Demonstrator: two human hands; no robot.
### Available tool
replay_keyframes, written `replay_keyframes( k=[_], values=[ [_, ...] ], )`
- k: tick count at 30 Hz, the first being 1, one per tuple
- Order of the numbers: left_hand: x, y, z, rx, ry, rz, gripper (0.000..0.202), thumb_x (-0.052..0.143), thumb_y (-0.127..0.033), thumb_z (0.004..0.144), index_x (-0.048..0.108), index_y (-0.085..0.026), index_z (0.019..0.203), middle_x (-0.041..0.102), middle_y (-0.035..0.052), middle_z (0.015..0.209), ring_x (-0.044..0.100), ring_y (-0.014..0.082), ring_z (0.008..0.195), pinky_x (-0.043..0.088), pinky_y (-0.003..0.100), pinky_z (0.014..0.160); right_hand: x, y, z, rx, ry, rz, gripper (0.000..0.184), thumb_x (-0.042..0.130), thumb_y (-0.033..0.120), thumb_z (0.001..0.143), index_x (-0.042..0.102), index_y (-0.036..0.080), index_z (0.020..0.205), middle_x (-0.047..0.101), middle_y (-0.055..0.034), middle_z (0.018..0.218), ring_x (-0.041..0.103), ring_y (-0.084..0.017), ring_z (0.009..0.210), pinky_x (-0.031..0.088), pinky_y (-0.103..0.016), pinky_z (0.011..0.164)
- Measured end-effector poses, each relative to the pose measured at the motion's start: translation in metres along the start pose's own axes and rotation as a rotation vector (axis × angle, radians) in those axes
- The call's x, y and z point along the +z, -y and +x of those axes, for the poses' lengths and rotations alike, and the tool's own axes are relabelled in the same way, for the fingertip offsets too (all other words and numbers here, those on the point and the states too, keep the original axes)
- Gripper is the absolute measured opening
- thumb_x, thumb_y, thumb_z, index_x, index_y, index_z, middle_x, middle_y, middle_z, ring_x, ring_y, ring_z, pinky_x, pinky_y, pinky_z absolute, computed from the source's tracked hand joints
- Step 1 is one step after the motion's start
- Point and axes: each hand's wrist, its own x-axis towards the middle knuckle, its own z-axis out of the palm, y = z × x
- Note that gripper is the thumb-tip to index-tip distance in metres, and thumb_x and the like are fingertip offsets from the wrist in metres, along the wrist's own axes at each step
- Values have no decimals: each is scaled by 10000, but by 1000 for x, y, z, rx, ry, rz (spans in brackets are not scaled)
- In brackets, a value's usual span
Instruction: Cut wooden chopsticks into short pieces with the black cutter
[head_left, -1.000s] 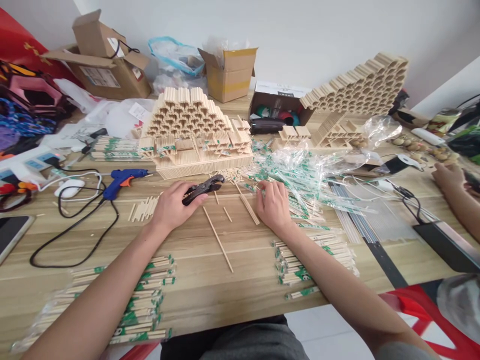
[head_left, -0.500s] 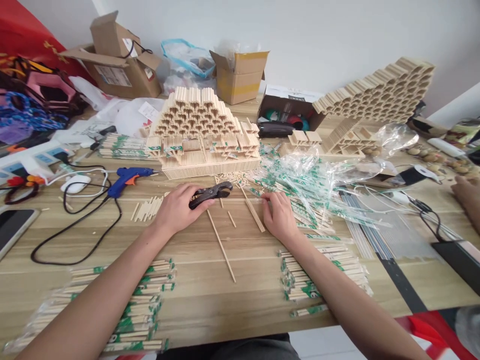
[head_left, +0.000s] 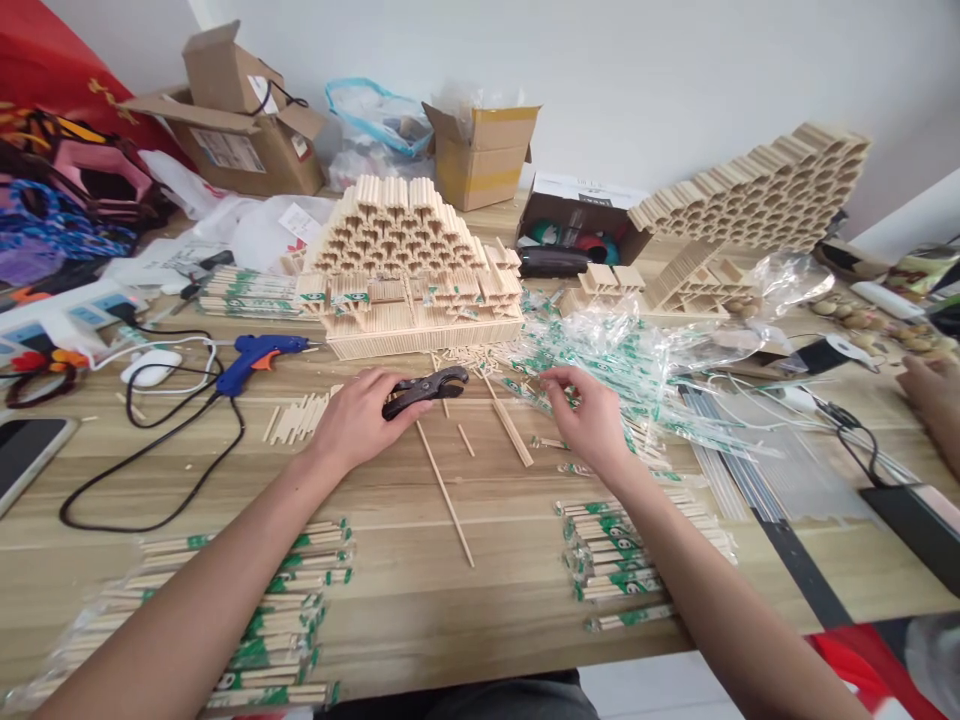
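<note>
Down at the near edge of the table (head_left: pixel 450 620), wrapped chopstick packs (head_left: pixel 285 600) lie to either side. Bare wood shows between the forearms, with one long loose stick (head_left: pixel 447 497) across it. Further in, the left hand (head_left: pixel 358 418) is closed around black cutters (head_left: pixel 426 387), low on the tabletop. The right hand (head_left: pixel 594 420) is half curled, fingertips down at the heap of empty wrappers (head_left: pixel 637 350); whether it pinches one I cannot tell. Behind stands the stacked stick model (head_left: pixel 409 260), near the cutters' tip.
</note>
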Motion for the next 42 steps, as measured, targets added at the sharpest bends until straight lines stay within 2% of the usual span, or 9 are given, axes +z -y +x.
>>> replay_keyframes(
  k=[2, 6, 10, 17, 22, 26, 31, 36, 42],
  values=[
    [0, 1, 0, -2, -2, -6, 561, 535, -690, 928, 719, -212, 1159, 738, 98, 1160, 697, 299, 1062, 551, 434, 913, -16, 3, 3, 37, 134, -70, 138, 572, 233, 925, 701, 214, 969, 751, -47, 867, 668, -210, 739, 478, -323, 701],
    [0, 1, 0, -13, -6, -5, 570, 532, -707, 919, 721, -216, 1137, 742, 106, 1137, 695, 300, 1050, 551, 423, 892, -41, -3, -1, 56, 579, -266, 54, 718, 209, 811, 692, 233, 851, 720, -14, 793, 647, -195, 672, 425, -294, 612],
    [-2, 0, 1, -19, -3, -12, 567, 539, -703, 915, 723, -209, 1126, 741, 109, 1134, 692, 306, 1050, 554, 431, 889, -42, -12, -9, -7, 702, -344, 158, 688, 88, 775, 627, 227, 733, 700, -25, 791, 646, -201, 716, 423, -289, 625],
    [-3, -1, 1, -22, -6, -24, 569, 539, -697, 917, 724, -206, 1136, 741, 112, 1148, 694, 313, 1053, 557, 434, 887, -30, -2, -8, -61, 552, -372, 113, 520, 133, 942, 568, 219, 887, 701, -74, 825, 651, -230, 750, 424, -307, 670],
    [-2, 1, 1, -9, -28, -23, 550, 534, -686, 928, 717, -213, 1140, 744, 104, 1131, 698, 302, 1042, 544, 424, 901, -35, 21, -4, -57, 346, -87, 142, 363, 241, 1040, 505, 228, 1044, 700, -54, 830, 646, -217, 696, 458, -321, 665],
    [-4, -1, 1, -30, -66, -10, 530, 524, -679, 934, 721, -202, 1054, 754, 103, 1065, 702, 288, 985, 528, 381, 826, -32, 36, -3, -31, 138, 41, 172, 389, 330, 1058, 521, 229, 1104, 689, -37, 799, 642, -204, 682, 474, -314, 682],
    [-10, -5, -1, -87, -79, 2, 536, 465, -668, 960, 691, -200, 831, 721, 75, 811, 660, 228, 731, 435, 324, 652, -1, 25, -4, -112, 265, -114, 159, 443, 252, 1027, 596, 210, 1038, 732, -88, 932, 679, -252, 840, 471, -338, 745],
    [-14, -10, -1, -145, -54, -12, 571, 407, -667, 971, 592, -214, 676, 627, 48, 632, 586, 207, 605, 333, 312, 574, 32, 9, -10, -148, 233, -300, 143, 509, 218, 996, 637, 184, 1049, 725, -125, 1016, 639, -308, 1002, 457, -405, 884],
    [-11, -12, 2, -215, -47, -240, 576, 413, -659, 965, 549, -214, 625, 552, 22, 544, 537, 173, 543, 343, 300, 548, 36, 21, -7, -207, 139, -306, 170, 524, 257, 1012, 658, 188, 1089, 720, -127, 1061, 591, -322, 1036, 421, -425, 884]
  ],
)
